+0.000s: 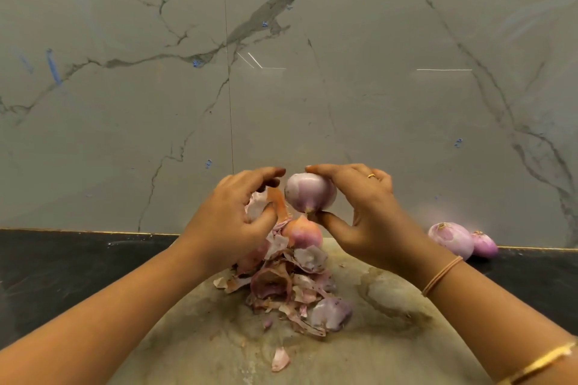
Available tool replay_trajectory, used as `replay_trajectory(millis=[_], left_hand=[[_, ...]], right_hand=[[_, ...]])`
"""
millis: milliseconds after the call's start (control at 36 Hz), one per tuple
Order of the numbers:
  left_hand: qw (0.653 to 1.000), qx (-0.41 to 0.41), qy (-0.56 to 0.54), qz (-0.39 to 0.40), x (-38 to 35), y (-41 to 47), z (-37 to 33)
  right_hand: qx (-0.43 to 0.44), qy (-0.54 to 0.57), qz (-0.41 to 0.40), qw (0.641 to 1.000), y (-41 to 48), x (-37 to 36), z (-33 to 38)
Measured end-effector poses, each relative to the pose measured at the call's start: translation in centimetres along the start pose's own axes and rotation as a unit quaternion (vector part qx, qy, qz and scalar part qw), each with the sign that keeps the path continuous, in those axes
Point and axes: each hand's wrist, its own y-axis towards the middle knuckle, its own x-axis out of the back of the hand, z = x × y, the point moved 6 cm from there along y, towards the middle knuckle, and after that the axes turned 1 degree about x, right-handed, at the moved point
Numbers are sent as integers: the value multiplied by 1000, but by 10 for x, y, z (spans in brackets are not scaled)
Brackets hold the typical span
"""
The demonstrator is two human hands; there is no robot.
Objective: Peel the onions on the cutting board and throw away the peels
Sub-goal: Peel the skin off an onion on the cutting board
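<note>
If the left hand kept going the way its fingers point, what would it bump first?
Probably the peeled onion held in the right hand. The left hand, pinching a peel strip, points straight at it, though depth is hard to judge.

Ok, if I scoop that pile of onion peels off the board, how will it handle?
Probably very light and floppy: the peel pile is thin, curled, papery skins. It likely won't lift as one, because the flakes lie loose and one stray flake sits apart on the cutting board. Expect bits to drop.
</note>
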Motion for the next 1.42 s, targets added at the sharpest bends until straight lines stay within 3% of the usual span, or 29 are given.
replay_trajectory(millis=[222,639,972,1083,1167,1333,1417], left_hand=[[995,-7,-98,8,-1,-2,-8],[998,-43,42,-14,3,-2,-14],[995,75,-55,-43,2,2,12],[989,86,-110,-45,0,4,15],[990,88,-110,-20,-4,2,16],[998,43,5,-36,0,2,12],[998,54,30,-24,2,3,17]], right_hand=[[15,-3,52,999,-2,-12,4],[19,18,86,996,-1,-15,12],[-56,179,109,976,1,-14,5],[-110,273,135,946,0,-14,4],[-161,391,158,893,-4,-18,0],[-192,555,136,798,-4,-20,-2],[-210,570,122,785,-4,-18,-8]])
